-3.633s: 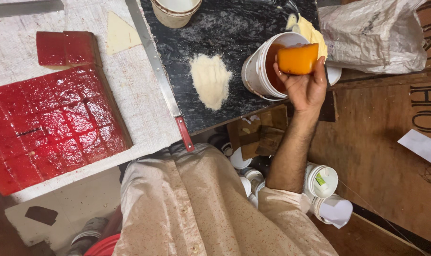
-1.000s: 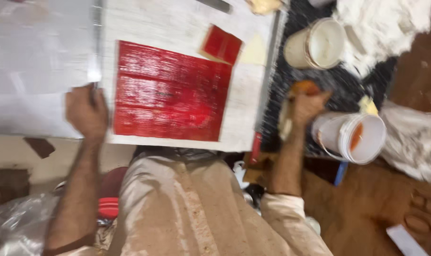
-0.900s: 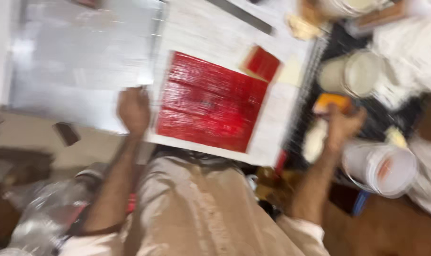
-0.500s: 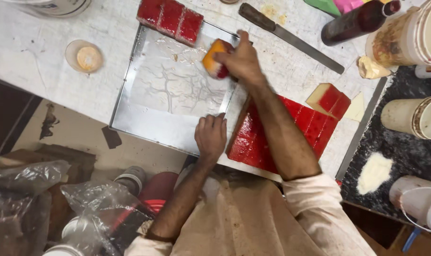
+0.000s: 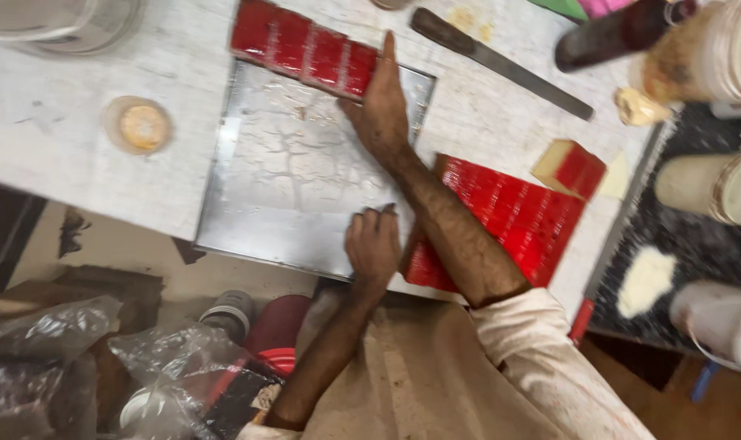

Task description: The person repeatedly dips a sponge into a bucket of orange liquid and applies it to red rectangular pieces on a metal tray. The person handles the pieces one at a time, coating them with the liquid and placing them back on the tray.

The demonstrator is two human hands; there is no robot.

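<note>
Head view, looking straight down: my right hand [image 5: 384, 114] lies flat with fingers straight and together, fingertips pressed against the near edge of a red scored strip [image 5: 305, 49] that sits along the far rim of a shallow metal tray [image 5: 281, 195]. My left hand [image 5: 373, 244] rests on the tray's near right corner, fingers curled down onto the metal and holding nothing. The tray's floor is smeared with a pale, cracked film. Just right of it, partly under my right forearm, lies a larger red scored slab [image 5: 509, 224], with a small red-topped wedge [image 5: 571, 169] beside its far corner. All of this sits on a white, scuffed worktop [image 5: 52, 163], where a small round lid [image 5: 138, 126] lies left of the tray and a long flat knife [image 5: 501, 61] lies beyond it. At right, a dark speckled board [image 5: 704, 253] carries a pale patch of powder [image 5: 646, 281] and white tubs [image 5: 716, 187]. Below the table edge, crumpled clear plastic bags [image 5: 77, 358] and containers crowd the floor.
</note>
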